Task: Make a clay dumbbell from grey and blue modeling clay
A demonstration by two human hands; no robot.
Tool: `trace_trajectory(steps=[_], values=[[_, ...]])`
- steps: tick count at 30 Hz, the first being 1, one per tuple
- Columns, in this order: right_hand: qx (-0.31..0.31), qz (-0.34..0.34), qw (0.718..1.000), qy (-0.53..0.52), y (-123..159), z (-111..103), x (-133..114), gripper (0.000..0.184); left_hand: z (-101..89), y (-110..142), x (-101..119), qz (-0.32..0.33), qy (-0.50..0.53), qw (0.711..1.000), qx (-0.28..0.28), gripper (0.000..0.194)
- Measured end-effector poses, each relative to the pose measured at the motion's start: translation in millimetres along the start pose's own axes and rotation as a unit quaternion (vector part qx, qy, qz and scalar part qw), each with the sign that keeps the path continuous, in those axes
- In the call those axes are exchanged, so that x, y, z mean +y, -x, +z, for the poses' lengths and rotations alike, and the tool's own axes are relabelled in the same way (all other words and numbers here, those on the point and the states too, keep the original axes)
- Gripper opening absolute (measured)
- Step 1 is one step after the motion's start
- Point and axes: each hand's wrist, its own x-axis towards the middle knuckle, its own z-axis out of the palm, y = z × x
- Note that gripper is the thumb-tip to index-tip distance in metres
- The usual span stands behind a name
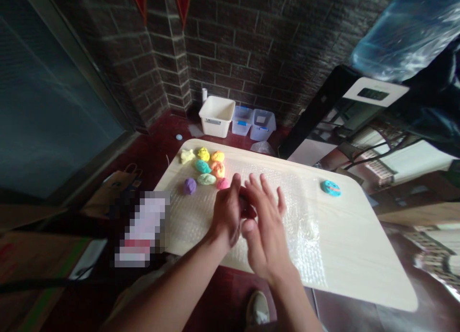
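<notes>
My left hand [225,212] and my right hand [268,226] are pressed palm to palm above a light wooden table [359,246]. A dark red lump of clay [247,206] is squeezed between them, only its edge showing. My right hand's fingers are stretched out flat against it, and my left hand curls round it. Under the hands lies a sheet of bubble wrap [298,222]. Several small clay shapes sit at the table's far left: a pale yellow star [187,155], a teal piece [202,166], a purple ball [190,186] and a pink piece [223,183]. A blue clay disc [330,188] lies alone at the far right.
On the dark red floor by the brick wall stand a white bin [216,115] and two clear lidded boxes [253,122]. A brown paper bag [115,186] stands left of the table. My shoe [258,309] shows below the near edge.
</notes>
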Motion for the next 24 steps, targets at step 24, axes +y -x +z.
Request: trace_trajectory(steps=[24], values=[[0.071,0.006,0.997,0.025,-1.9,-21.4,31.5,0.027,7.9,21.2,1.0,-0.218,0.166,0.916,-0.294,0.07]])
